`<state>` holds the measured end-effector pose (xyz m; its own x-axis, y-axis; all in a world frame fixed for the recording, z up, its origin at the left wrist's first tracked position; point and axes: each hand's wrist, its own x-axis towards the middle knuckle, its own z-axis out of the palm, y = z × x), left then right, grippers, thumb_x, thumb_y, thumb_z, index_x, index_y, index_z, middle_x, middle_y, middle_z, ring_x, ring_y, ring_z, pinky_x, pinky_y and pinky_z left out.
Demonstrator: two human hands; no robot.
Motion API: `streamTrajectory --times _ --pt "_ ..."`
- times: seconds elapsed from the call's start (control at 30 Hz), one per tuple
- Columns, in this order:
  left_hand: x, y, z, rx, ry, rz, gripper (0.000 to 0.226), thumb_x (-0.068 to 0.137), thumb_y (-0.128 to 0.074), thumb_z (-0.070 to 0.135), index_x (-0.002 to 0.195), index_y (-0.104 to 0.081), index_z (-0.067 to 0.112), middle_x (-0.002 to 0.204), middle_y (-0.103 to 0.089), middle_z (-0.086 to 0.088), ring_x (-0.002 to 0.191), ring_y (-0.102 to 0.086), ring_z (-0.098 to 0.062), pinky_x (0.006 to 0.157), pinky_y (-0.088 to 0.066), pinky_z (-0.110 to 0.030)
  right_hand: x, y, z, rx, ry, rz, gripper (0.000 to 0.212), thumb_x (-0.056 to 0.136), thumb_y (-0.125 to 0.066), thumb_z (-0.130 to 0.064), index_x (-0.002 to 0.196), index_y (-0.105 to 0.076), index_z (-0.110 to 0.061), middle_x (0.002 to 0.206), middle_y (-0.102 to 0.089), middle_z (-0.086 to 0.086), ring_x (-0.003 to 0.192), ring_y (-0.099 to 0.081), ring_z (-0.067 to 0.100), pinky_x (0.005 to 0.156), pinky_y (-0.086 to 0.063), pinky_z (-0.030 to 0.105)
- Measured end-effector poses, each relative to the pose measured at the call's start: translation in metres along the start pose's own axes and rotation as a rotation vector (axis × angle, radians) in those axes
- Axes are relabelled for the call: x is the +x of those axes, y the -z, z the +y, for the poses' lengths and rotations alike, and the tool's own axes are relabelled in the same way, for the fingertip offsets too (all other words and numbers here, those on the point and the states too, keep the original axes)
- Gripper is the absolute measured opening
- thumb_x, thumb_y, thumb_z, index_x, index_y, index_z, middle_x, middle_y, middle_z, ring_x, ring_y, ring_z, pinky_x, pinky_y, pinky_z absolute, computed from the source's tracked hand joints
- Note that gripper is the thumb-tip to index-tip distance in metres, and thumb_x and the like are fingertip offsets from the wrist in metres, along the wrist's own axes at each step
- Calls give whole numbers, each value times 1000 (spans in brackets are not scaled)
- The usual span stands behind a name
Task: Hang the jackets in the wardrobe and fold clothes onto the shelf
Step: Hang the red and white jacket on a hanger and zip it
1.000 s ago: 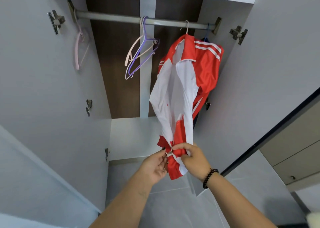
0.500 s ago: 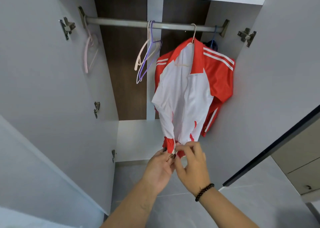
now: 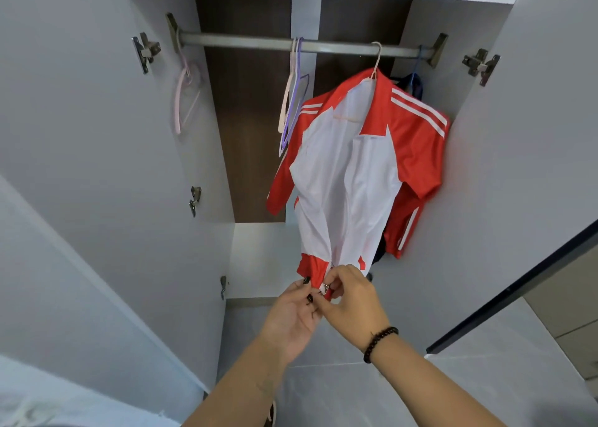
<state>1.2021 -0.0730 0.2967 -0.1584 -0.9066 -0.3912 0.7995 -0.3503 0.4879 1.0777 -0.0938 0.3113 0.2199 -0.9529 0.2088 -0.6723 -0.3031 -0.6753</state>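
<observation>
hands now pinching jacket hem

drawn in closer since half a second ago, fingertips bunched tighter at the zip. left hand pinching the red hem at 6 o'clock of the jacket, right hand just beside it at 3 o'clock, fingers curled on the zip end. hung from a hanger on the rail, right half of the wardrobe. spare hangers at 9 o'clock of the jacket.

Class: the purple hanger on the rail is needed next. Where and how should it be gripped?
Grip the purple hanger by its neck just under the hook, coming from the front left. It hangs edge-on beside a pale hanger, with the jacket close on its right.
</observation>
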Motion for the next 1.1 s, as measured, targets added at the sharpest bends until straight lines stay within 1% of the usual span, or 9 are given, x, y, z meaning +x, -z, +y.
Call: streamTrajectory --times 0.13,0.27,0.37,0.57,0.63,0.7,0.87,1.03,1.1 --pt "1 -7 -2 55 -9 30 27 99 -45 6 123 -54 1 103 -71 -13 92 -71 -20 84 -53 -30 0 4 3 45 -61 8 20 74 -68 -9 80 -55 -23 82 -55 -8 74 -55 3 67 -46 12" --pt "3 -11 -9 120 3 25 21 98 -45 4 114 -58 3 96 -72 -11 85 -71 -17 74 -56 -27 -1 8 6 65 -155 15 22 70 -68 -6 79 -53 -21 81 -55 -5 69 -55 5 63 -43 8" --pt "5 -14 -17 169 -7 63 23 100 -42 5 115 -59 5 103 -73 -11 91 -71 -19 75 -56 -27 -3 8 10 48 -198 6 19 73 -65 -4 78 -55 -19 82 -56 -5 70 -55 5 62 -43 7" --pt "12 -16 -29 539 -102 397 12 97 -50 7 106 -57 9 103 -71 -15 96 -70 -26 89 -55 -39 -5 13 20 38 -184 -101 36 77 -57 4 67 -54 -30 73 -61 -13 68 -57 3 63 -45 7" --pt "13 -15 -28 734 -208 556 12 97 -41 5 105 -50 8 101 -65 -16 89 -64 -26 78 -55 -38 -4 14 20 51 -172 -135 42 79 -56 7 65 -54 -32 73 -61 -16 71 -58 2 67 -45 6" --pt "15 -13 -24 852 -319 660 12 99 -34 6 105 -44 10 92 -59 -10 75 -56 -17 60 -44 -27 -2 15 18 89 -178 -146 44 80 -57 8 64 -56 -33 71 -62 -17 71 -58 -1 69 -47 8" --pt "13 -3 -17 992 -408 635 11 101 -36 9 104 -45 13 87 -60 -5 69 -54 -10 54 -36 -20 5 10 5 185 -187 -225 23 78 -70 -8 78 -62 -29 65 -59 -13 60 -54 -6 64 -48 11" --pt "8 3 -10 900 -343 512 14 97 -45 9 107 -55 9 99 -68 -12 88 -65 -24 78 -55 -34 4 -5 -3 137 -167 -170 16 77 -73 -11 78 -59 -20 71 -57 -5 66 -58 11 70 -55 28" --pt "5 3 -5 822 -289 454 15 95 -50 10 107 -56 10 97 -70 -13 83 -67 -20 76 -56 -29 3 -9 -2 105 -163 -112 20 75 -73 -13 77 -55 -21 75 -58 -2 69 -58 12 67 -54 27"
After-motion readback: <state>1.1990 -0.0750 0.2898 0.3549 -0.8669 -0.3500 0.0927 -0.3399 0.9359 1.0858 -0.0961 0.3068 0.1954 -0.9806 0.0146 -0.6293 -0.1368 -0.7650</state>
